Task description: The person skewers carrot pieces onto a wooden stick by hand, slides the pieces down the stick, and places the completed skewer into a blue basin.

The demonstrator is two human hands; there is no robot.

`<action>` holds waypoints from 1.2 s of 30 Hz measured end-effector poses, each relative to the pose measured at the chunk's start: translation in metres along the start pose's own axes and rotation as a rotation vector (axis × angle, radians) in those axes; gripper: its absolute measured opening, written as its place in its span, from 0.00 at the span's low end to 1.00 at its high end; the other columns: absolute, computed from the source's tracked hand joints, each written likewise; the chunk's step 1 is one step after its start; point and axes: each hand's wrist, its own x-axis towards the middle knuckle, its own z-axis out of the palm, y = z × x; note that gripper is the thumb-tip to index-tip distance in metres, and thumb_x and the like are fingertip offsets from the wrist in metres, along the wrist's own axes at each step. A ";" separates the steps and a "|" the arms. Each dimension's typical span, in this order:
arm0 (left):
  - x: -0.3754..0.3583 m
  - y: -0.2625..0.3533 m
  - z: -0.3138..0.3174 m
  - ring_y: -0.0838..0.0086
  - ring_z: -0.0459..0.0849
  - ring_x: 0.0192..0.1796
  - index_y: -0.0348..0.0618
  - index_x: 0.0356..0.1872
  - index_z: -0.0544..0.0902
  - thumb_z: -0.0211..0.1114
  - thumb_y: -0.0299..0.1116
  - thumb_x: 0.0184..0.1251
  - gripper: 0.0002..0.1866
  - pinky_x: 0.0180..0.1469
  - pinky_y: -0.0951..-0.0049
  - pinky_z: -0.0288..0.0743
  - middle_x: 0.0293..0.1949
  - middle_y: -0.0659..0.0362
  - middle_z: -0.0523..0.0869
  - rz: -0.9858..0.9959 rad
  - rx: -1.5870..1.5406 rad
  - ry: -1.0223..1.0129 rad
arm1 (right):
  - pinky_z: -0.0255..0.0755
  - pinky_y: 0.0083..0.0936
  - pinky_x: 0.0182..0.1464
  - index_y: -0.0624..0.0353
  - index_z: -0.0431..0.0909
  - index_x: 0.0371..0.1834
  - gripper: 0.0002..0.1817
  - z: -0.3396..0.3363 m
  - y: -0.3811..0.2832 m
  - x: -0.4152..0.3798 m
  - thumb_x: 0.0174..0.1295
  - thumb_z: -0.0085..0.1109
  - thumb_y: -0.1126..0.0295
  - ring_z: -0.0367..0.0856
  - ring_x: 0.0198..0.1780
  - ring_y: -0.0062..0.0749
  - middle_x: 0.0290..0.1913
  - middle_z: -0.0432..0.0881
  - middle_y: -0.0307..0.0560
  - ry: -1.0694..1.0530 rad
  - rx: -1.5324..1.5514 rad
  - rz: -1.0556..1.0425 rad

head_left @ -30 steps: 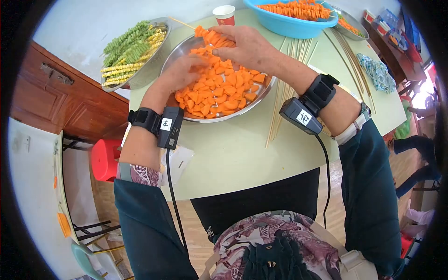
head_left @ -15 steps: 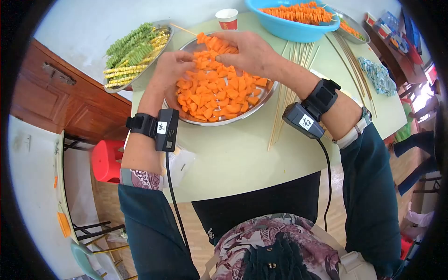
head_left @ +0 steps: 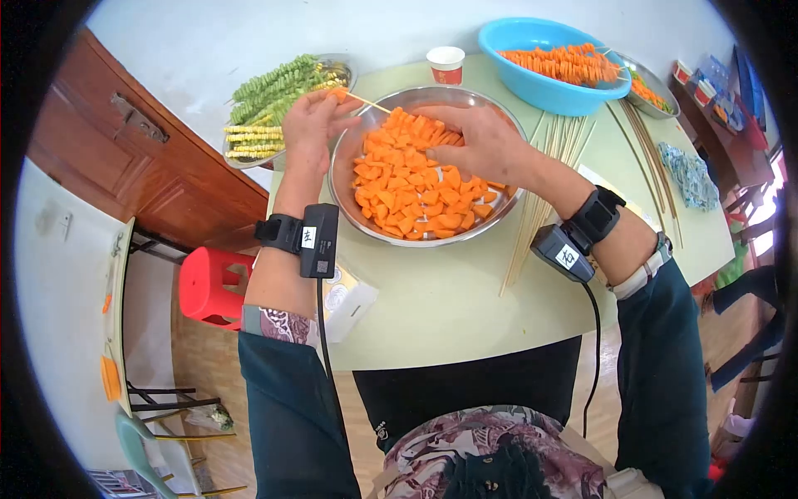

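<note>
My left hand (head_left: pixel 311 133) is closed in a pinch on an orange carrot slice (head_left: pixel 337 93) at the tip of a thin wooden skewer (head_left: pixel 367 102). Over the far side of a steel bowl (head_left: pixel 339 208), my right hand (head_left: pixel 478 141) is wrapped round the skewer's other part, where a row of carrot slices (head_left: pixel 420 126) is threaded. Its fingertips are partly hidden behind the palm and the slices. Below both hands, a heap of loose carrot pieces (head_left: pixel 416 195) fills much of the bowl.
Behind my left hand stands a tray of green and yellow vegetable skewers (head_left: pixel 278 96). A blue basin (head_left: pixel 532 87) holds finished carrot skewers (head_left: pixel 557 65), beside a paper cup (head_left: pixel 446 65). Bare skewers (head_left: pixel 532 208) lie right of the bowl, a box (head_left: pixel 349 303) near my left wrist.
My left hand has moved left and up, away from the bowl, to the skewer's tip with a carrot slice. My right hand keeps its hold. The view has shifted slightly.
</note>
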 end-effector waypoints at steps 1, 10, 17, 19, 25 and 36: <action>0.000 0.000 0.000 0.61 0.84 0.44 0.26 0.45 0.70 0.54 0.24 0.64 0.12 0.37 0.73 0.83 0.42 0.46 0.80 0.001 -0.001 0.001 | 0.77 0.27 0.34 0.64 0.67 0.57 0.25 0.001 0.001 0.000 0.56 0.57 0.67 0.81 0.23 0.33 0.31 0.81 0.57 -0.001 -0.001 -0.001; 0.000 -0.001 0.001 0.62 0.83 0.43 0.27 0.45 0.71 0.53 0.23 0.63 0.12 0.37 0.73 0.83 0.42 0.46 0.80 0.033 0.007 -0.010 | 0.77 0.27 0.33 0.65 0.66 0.58 0.26 0.004 0.005 0.000 0.56 0.57 0.67 0.81 0.23 0.33 0.31 0.81 0.58 -0.026 0.010 0.005; 0.000 0.001 0.002 0.62 0.83 0.45 0.28 0.46 0.70 0.55 0.22 0.63 0.12 0.39 0.73 0.83 0.43 0.46 0.80 0.026 0.009 -0.023 | 0.77 0.27 0.34 0.65 0.67 0.58 0.26 0.001 0.001 0.000 0.56 0.57 0.67 0.81 0.25 0.33 0.31 0.81 0.58 -0.042 -0.016 0.044; 0.000 0.002 0.002 0.60 0.82 0.47 0.29 0.46 0.69 0.55 0.22 0.63 0.12 0.41 0.72 0.83 0.44 0.45 0.79 0.018 0.027 -0.025 | 0.77 0.27 0.35 0.65 0.67 0.58 0.26 0.001 0.000 0.000 0.57 0.57 0.66 0.81 0.26 0.33 0.32 0.81 0.58 -0.037 -0.039 0.041; 0.000 0.000 0.004 0.64 0.83 0.45 0.30 0.44 0.71 0.56 0.22 0.62 0.11 0.39 0.73 0.83 0.43 0.47 0.80 0.080 0.079 0.001 | 0.77 0.27 0.34 0.65 0.66 0.58 0.26 0.000 -0.001 -0.001 0.57 0.57 0.67 0.81 0.26 0.33 0.32 0.81 0.58 -0.038 -0.050 0.046; -0.002 -0.002 0.007 0.70 0.84 0.39 0.32 0.38 0.75 0.56 0.19 0.59 0.06 0.36 0.78 0.82 0.38 0.51 0.82 0.194 0.216 0.043 | 0.78 0.26 0.33 0.65 0.65 0.60 0.27 -0.001 -0.003 -0.001 0.57 0.57 0.69 0.81 0.24 0.31 0.34 0.81 0.59 -0.090 0.029 0.089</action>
